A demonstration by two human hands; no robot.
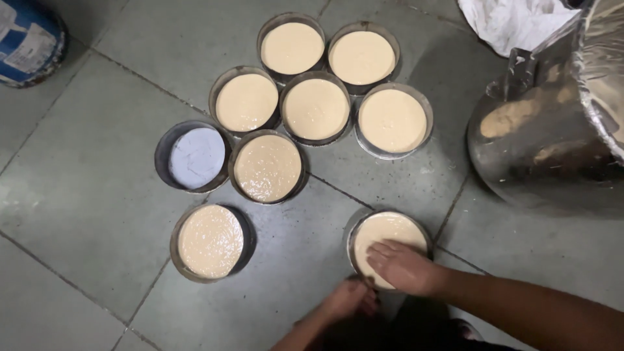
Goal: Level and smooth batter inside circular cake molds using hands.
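Right hand (pixel 404 265) flat, fingers together, palm down on batter in round metal cake tin (pixel 388 244). Left hand (pixel 349 300) curled at tin's near rim, grip unclear.

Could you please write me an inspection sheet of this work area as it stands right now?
Surface: grey tiled floor with dark grout lines; everything sits directly on it.
Job's things: round metal tin of pale batter under the right hand; seven more filled round tins clustered and touching, one apart at front left; one unfilled tin lined with white paper.
Clutter: large shiny metal mixing bowl smeared with batter at right; crumpled white cloth or paper behind it.
Grippers: right hand flat on the batter surface; left hand on the floor at that tin's near rim, holding nothing.
Cables: nothing seen.
Surroundings: blue drum at top left corner.
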